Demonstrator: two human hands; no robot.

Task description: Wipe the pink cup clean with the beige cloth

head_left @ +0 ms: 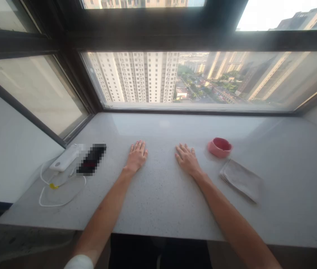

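Observation:
My left hand (136, 155) lies flat, palm down, on a grey speckled stone windowsill (161, 198), fingers together and holding nothing. My right hand (186, 158) rests flat beside it, also holding nothing. A small pink bowl (219, 147) sits just right of my right hand, not touching it. A folded grey cloth (241, 179) lies in front of the bowl, right of my right forearm.
At the left stand a white power bank (64, 158) with a looped white cable (60, 194) and a dark blurred-out device (91, 159). A large window (192, 78) with dark frames rises behind the sill, overlooking tall buildings. The sill's front edge runs near my elbows.

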